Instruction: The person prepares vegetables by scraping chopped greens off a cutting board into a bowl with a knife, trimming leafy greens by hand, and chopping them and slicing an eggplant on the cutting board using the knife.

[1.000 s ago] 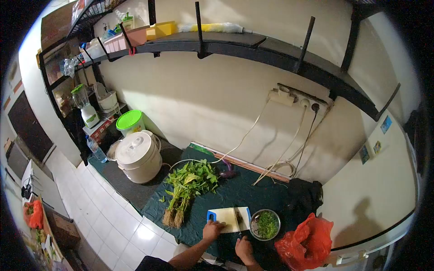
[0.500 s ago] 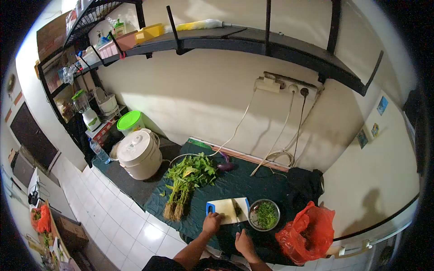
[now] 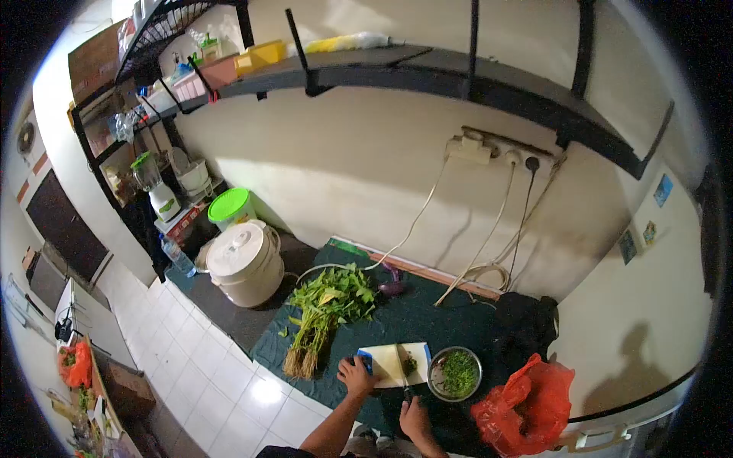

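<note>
Gripping tightly now with the right hand [image 3: 414,420], closed round the handle of the knife [image 3: 401,369], and laying its blade across the cutting board [image 3: 385,365]. Pressing at the board's blue left end with the left hand [image 3: 356,375], partly open and loosely spread; impossible to tell how firmly. And just right of the blade, on the board, a little dark heap of chopped greens [image 3: 411,364], beyond the right hand and well apart from the left.

Over to the containers: close beside the board, a round metal bowl [image 3: 479,375], holding plenty of finely cut greens [image 3: 460,372]. Next to that, a red plastic bag [image 3: 527,404], open at the top, with contents too unclear to name. Up beyond the left hand, flat on the table [image 3: 435,328], a rooted leafy bundle [image 3: 334,299], with a purple eggplant [image 3: 392,287] near its leaves.
</note>
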Demonstrator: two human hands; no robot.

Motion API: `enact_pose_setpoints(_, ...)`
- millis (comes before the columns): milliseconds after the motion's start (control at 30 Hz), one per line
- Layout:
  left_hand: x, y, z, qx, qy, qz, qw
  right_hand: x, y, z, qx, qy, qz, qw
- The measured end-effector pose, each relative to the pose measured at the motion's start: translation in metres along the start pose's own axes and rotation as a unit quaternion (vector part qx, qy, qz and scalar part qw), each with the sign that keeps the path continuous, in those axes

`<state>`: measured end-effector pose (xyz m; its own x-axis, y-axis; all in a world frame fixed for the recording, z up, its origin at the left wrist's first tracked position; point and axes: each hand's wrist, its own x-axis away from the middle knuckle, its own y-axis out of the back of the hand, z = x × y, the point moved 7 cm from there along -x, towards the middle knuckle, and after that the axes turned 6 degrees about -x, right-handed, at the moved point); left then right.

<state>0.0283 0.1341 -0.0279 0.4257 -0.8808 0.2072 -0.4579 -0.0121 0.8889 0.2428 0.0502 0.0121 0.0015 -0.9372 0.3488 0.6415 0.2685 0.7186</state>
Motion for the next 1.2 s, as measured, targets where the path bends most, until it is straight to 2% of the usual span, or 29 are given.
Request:
enact_pose_setpoints(33,0.003,0.003,0.009,-0.007,0.052,0.002,0.999,0.005,0.004,0.007,-0.014,-0.012,0.019,1.000)
enact_pose_setpoints(67,-0.003,-0.004,0.018,0.013,0.075,0.058,0.995,0.008,0.010,0.015,-0.012,-0.040,0.018,0.999)
enact_pose_setpoints(100,-0.004,-0.003,0.021,0.002,0.074,0.069,0.995,0.010,0.012,0.021,-0.012,-0.028,0.034,0.999)
enact_pose_setpoints(167,-0.007,-0.005,0.025,-0.029,0.057,0.098,0.993,-0.005,-0.019,-0.010,0.000,0.020,-0.022,1.000)
enact_pose_setpoints(267,-0.010,-0.010,0.024,-0.058,0.066,0.137,0.987,-0.003,-0.016,-0.007,0.018,-0.018,0.001,1.000)
enact_pose_setpoints(400,-0.011,-0.016,0.029,-0.042,0.052,0.127,0.990,0.004,-0.011,0.000,0.030,-0.035,-0.010,0.999)
enact_pose_setpoints(467,-0.011,-0.012,0.026,-0.043,0.056,0.136,0.988,0.005,-0.010,0.003,-0.010,-0.042,0.034,0.998)
enact_pose_setpoints(567,-0.012,-0.015,0.028,-0.044,0.056,0.135,0.988,0.006,-0.010,0.000,-0.037,-0.025,0.022,0.999)
enact_pose_setpoints(633,-0.013,-0.014,0.028,-0.049,0.066,0.163,0.983,0.003,-0.013,-0.002,-0.033,-0.042,0.035,0.998)
enact_pose_setpoints(700,-0.014,-0.014,0.028,-0.051,0.055,0.143,0.987,0.004,-0.011,0.001,-0.034,-0.066,0.046,0.996)
enact_pose_setpoints(800,-0.016,-0.017,0.029,-0.059,0.060,0.145,0.986,0.009,0.007,0.019,-0.055,-0.061,0.014,0.997)
enact_pose_setpoints(900,-0.018,-0.021,0.030,-0.066,0.069,0.150,0.984,0.008,-0.006,0.009,-0.027,-0.081,0.008,0.996)
enact_pose_setpoints(933,-0.018,-0.020,0.029,-0.061,0.072,0.150,0.984,0.010,-0.001,0.016,-0.047,-0.099,0.047,0.993)
enact_pose_setpoints(967,-0.017,-0.019,0.028,-0.057,0.071,0.153,0.984,0.010,0.000,0.020,-0.046,-0.066,0.010,0.997)
enact_pose_setpoints(1200,-0.016,-0.016,0.025,-0.073,0.077,0.153,0.982,0.011,0.010,0.047,-0.036,-0.048,0.016,0.998)
